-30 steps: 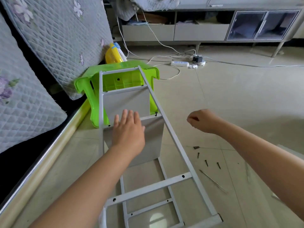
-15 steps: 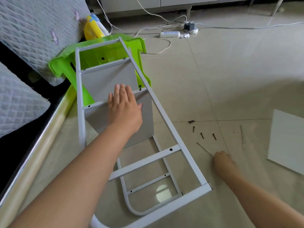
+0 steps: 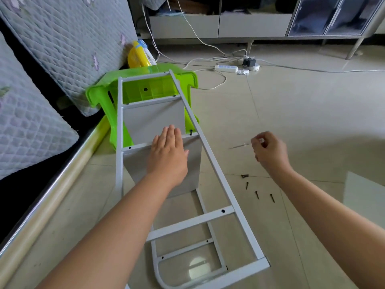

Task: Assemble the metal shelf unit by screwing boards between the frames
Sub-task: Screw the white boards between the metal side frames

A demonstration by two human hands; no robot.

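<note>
Frame point(image 3: 210, 161), grey metal, lies tilted across the middle of the floor point(image 3: 291, 113), its far end propped on a green stool point(image 3: 143, 84) at 12 o'clock. Two grey boards stand between its bars. The left hand point(image 3: 168, 153) lies flat on the near board point(image 3: 191, 163), fingers straight and together, gripping nothing. A dark screw point(image 3: 190, 132) sticks up from the bar just at 1 o'clock from that hand.

The right hand point(image 3: 268, 151) is up in the air at 3 o'clock from the frame. Its fingers are curled and pinch a thin screwdriver point(image 3: 239, 146) that points left toward the frame.

Four loose screws point(image 3: 247, 185) lie on the floor just below that hand. A white board point(image 3: 364, 195) lies at the right edge. A mattress point(image 3: 68, 38) leans at 10 o'clock, with a yellow toy point(image 3: 138, 57) beside it. White cords and a power strip point(image 3: 226, 68) lie on the floor past the stool, in front of a low cabinet point(image 3: 229, 24).
</note>
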